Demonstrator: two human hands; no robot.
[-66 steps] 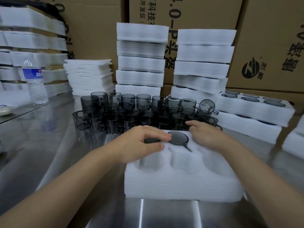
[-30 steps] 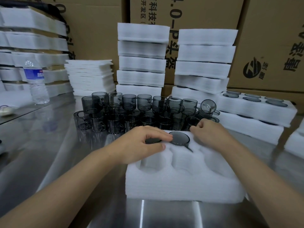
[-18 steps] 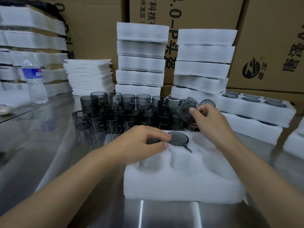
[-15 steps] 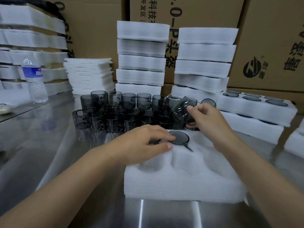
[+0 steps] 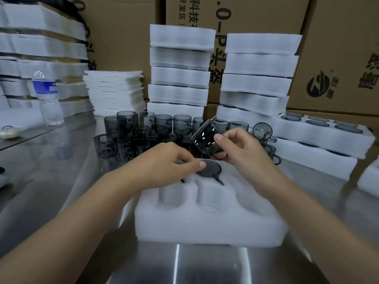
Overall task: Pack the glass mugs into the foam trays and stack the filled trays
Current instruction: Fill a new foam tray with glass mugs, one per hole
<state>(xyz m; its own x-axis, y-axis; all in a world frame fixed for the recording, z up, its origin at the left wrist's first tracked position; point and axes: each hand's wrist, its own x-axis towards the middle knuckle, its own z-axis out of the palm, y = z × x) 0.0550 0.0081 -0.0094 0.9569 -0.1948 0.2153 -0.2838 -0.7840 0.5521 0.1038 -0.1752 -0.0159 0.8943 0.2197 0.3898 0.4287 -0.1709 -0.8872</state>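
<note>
A white foam tray (image 5: 205, 220) with round pockets lies on the steel table in front of me. One smoky glass mug (image 5: 211, 168) sits sunk in the tray's back middle pocket. My left hand (image 5: 164, 162) rests on the back left pocket, covering a second mug, fingertips touching the seated mug's rim. My right hand (image 5: 240, 148) holds another glass mug (image 5: 205, 140) tilted on its side above the tray's back edge. Several loose mugs (image 5: 143, 130) stand crowded behind the tray.
Stacks of foam trays (image 5: 180, 68) rise behind the mugs, and filled trays (image 5: 320, 140) lie stacked at the right. Thin foam sheets (image 5: 114, 91) and a water bottle (image 5: 48, 97) stand at the left. Cardboard boxes (image 5: 338, 48) line the back.
My right hand reached to the loose mugs at the right, picked one up and brought it tilted toward the tray. My left hand stayed on the back left pocket.
</note>
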